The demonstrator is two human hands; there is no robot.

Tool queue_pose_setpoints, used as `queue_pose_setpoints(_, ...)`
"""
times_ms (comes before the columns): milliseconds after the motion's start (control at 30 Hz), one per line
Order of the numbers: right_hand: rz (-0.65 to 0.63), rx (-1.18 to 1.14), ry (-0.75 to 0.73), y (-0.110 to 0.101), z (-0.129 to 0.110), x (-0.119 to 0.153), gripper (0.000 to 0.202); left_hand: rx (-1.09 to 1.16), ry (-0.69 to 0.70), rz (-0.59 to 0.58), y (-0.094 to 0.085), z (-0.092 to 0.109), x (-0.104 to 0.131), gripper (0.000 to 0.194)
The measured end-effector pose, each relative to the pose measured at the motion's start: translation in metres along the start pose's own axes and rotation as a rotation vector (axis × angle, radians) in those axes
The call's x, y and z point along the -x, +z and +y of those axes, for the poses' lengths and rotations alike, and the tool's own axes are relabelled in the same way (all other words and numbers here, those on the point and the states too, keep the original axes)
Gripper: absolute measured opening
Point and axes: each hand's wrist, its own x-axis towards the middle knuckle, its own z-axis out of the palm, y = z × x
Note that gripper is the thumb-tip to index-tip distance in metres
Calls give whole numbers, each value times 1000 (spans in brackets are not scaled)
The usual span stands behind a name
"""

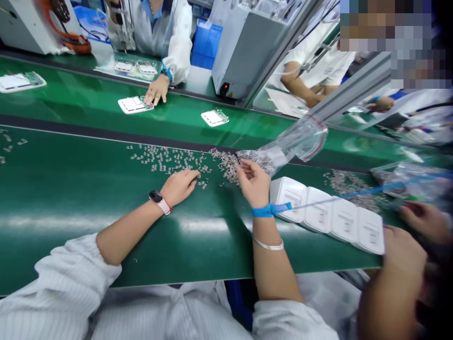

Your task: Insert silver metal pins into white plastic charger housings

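My left hand (179, 189) rests low over the green work surface (88, 189), its bent fingers closed at the right edge of scattered small metal pieces (159, 158). Whatever is between the fingertips is too small to make out. At the denser pile of the same pieces (228, 165), my right hand (254, 183) has its fingers curled towards the thumb; any piece in them is hidden. A clear zip bag (297, 139) with more pieces inside lies just behind that hand. A blue wrist strap (264, 210) with a cord is around my right wrist.
Right of my right arm stands a row of several white plastic housings (320, 210), with a neighbour's hand (403, 250) at its end. More pieces (350, 186) lie beyond. Opposite, a co-worker's hand (157, 89) touches a white panel (132, 106) on the green belt (180, 111).
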Motion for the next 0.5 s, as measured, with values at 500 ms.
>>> queue_pose_setpoints(500, 24, 197, 171, -96, 42, 149, 30, 65, 603, 30, -14, 36, 32, 21)
